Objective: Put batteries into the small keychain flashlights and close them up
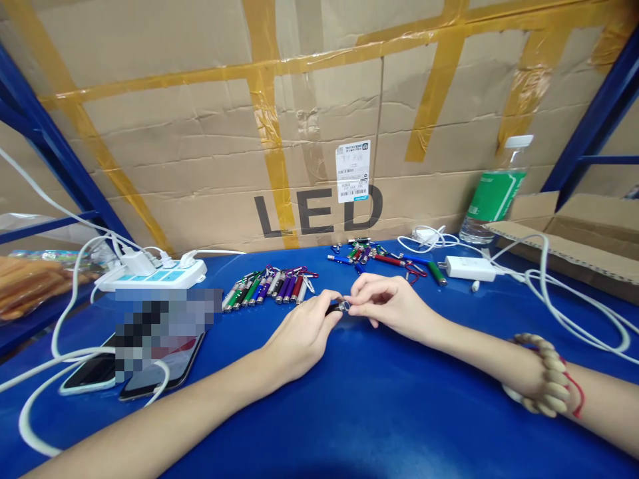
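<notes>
My left hand (302, 332) is closed around a small black keychain flashlight (335, 308), whose metal tip pokes out toward the right. My right hand (387, 301) pinches that tip with thumb and forefinger; a beaded bracelet and red string sit on that wrist. Both hands rest low over the blue table (379, 406). Just behind the left hand lies a neat row of several coloured mini flashlights (269, 288). A looser heap of the same flashlights (379, 256) lies behind the right hand.
A white power strip (157, 274) with plugs and white cables sits at the left, with two phones (134, 372) in front of it. A white charger (469, 267), a water bottle (494, 193) and an open cardboard box (574, 243) stand at the right. A big "LED" carton forms the back wall.
</notes>
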A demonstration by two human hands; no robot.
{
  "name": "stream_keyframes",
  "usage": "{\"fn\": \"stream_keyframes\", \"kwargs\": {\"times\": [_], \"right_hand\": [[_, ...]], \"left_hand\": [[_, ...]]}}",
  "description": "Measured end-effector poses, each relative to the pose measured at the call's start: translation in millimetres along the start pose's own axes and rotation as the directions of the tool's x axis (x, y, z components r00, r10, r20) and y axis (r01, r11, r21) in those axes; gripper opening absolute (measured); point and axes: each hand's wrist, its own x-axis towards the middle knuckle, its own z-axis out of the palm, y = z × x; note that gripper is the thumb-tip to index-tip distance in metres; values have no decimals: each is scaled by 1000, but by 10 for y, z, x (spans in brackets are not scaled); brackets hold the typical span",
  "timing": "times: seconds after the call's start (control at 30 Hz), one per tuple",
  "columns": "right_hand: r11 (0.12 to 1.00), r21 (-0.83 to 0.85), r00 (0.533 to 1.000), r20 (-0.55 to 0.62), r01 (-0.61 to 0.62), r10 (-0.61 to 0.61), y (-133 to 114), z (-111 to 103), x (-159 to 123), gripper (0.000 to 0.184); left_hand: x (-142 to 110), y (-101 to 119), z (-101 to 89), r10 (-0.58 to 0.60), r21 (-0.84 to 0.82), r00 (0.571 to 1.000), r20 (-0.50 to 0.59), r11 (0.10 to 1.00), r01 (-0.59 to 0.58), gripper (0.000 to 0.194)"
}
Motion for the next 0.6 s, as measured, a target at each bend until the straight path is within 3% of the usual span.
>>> {"fn": "stream_keyframes", "kwargs": {"times": [0.33, 0.6], "right_hand": [[1000, 8, 999, 49, 9, -9, -17, 42, -38, 19], [987, -138, 997, 12, 81, -80, -100, 76, -57, 29]], "left_hand": [[-30, -45, 19, 32, 181, 992, 125, 982, -54, 24], [-43, -33, 20, 101, 117, 988, 113, 987, -114, 23]]}}
